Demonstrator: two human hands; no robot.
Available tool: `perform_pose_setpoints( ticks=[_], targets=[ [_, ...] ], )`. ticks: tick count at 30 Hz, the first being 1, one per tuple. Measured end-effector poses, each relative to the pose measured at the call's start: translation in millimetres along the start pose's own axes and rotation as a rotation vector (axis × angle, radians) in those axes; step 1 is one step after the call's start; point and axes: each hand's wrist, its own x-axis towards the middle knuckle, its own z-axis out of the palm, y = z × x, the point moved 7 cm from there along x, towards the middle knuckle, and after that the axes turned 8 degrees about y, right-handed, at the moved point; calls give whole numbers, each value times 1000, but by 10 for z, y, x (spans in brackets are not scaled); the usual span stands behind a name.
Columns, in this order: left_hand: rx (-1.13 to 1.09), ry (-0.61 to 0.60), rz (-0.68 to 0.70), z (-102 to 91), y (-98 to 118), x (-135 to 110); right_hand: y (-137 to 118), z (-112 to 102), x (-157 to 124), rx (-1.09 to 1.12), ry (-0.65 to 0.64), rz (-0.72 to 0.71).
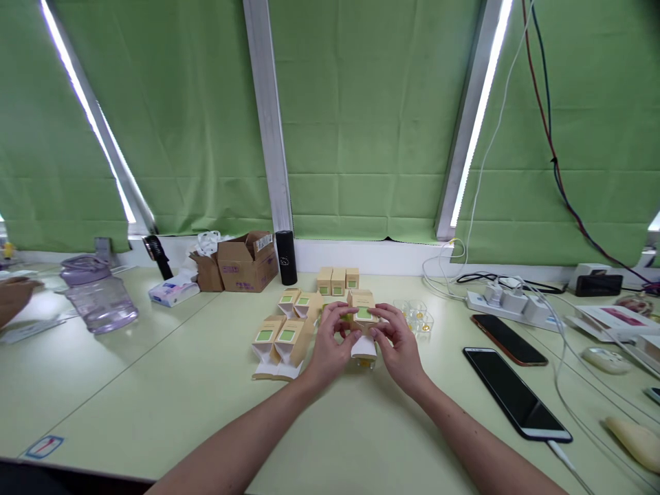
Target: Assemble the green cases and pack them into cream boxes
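— Two hands on one small carton (364, 313)?
— Yes. The left hand (330, 344) and right hand (399, 344) pinch its sides with curled fingertips, holding it just above the table (155, 385), probably to keep it square.
— And around it?
— Open cartons (278, 338) lie just left, within reach. Three closed boxes (337, 279) stand behind, and clear jars (415, 316) sit to the right.

Small carton (364, 311): matt tan paperboard with a green paper label. Surface (155, 385): smooth, pale green, faint sheen. Phone (515, 393): glossy black glass. Jug (97, 295): translucent purple plastic. Shipping box (247, 262): matt brown corrugated cardboard. Blinds (371, 117): creased matt green cloth. Cups (417, 316): clear glossy plastic. Window frame (265, 117): dull grey metal.
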Motion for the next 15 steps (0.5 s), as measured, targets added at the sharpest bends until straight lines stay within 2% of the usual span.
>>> perform_pose_setpoints(
  ticks=[10, 15],
  targets=[
    [-36, -268, 26, 65, 38, -59, -19, -74, 53, 23, 66, 0],
    [-10, -259, 34, 83, 40, -66, -11, -72, 44, 12, 71, -13]
  ],
)
